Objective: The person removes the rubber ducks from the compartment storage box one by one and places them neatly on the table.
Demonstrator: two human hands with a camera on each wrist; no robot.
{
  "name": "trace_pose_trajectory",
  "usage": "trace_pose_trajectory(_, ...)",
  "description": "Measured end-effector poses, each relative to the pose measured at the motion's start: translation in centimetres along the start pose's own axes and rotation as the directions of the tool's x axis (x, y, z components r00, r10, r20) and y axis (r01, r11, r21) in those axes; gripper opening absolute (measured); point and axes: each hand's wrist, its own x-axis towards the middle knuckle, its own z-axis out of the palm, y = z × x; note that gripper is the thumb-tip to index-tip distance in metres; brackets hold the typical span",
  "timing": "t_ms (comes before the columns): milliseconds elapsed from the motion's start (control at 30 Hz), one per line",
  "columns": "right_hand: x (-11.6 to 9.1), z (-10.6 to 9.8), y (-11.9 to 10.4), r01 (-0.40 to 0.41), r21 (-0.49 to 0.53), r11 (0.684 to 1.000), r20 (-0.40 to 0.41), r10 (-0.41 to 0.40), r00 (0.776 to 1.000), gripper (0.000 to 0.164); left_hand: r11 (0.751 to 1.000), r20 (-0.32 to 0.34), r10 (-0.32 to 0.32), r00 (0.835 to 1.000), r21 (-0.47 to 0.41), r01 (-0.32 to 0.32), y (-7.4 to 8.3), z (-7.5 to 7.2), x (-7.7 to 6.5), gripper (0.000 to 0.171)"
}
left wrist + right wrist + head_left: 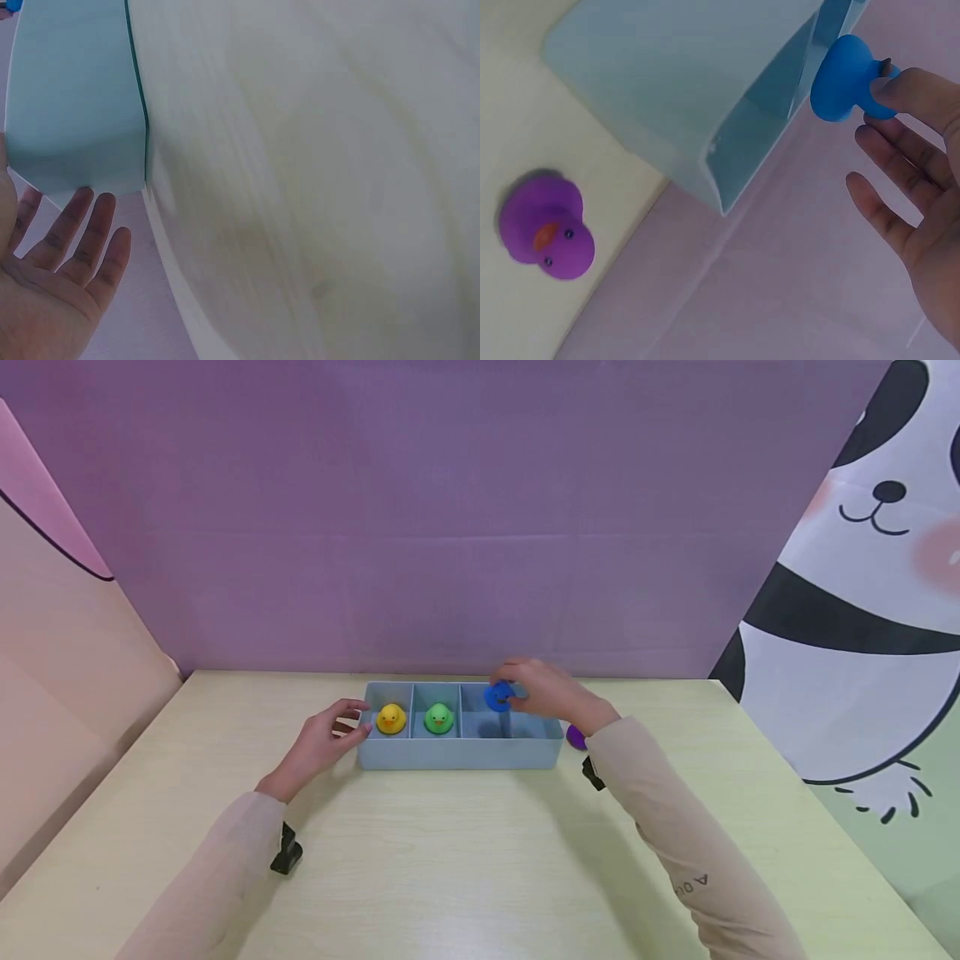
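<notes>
A long pale blue divided box sits near the table's back edge. Its leftmost compartment holds a yellow rubber duck, and a green rubber duck is in the one beside it. My right hand pinches a blue rubber duck between thumb and fingers, over the third compartment from the left. In the right wrist view, the blue duck is raised at the box's rim. At the box's left end is my left hand, its fingers spread and relaxed, fingertips right at the end wall.
Just off the box's right end, a purple rubber duck rests on the table, partly behind my right sleeve in the head view. A purple backdrop rises behind the table. A panda picture covers the right side.
</notes>
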Motion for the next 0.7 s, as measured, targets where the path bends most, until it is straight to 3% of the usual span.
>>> trace_pose_trajectory(700,-3.8,-1.0,3.3,0.007,-0.025,1.0,-0.062,-0.008,0.998,0.027,1.0,0.005,0.005,1.0,-0.008,-0.005,-0.1,0.1,0.0,0.043)
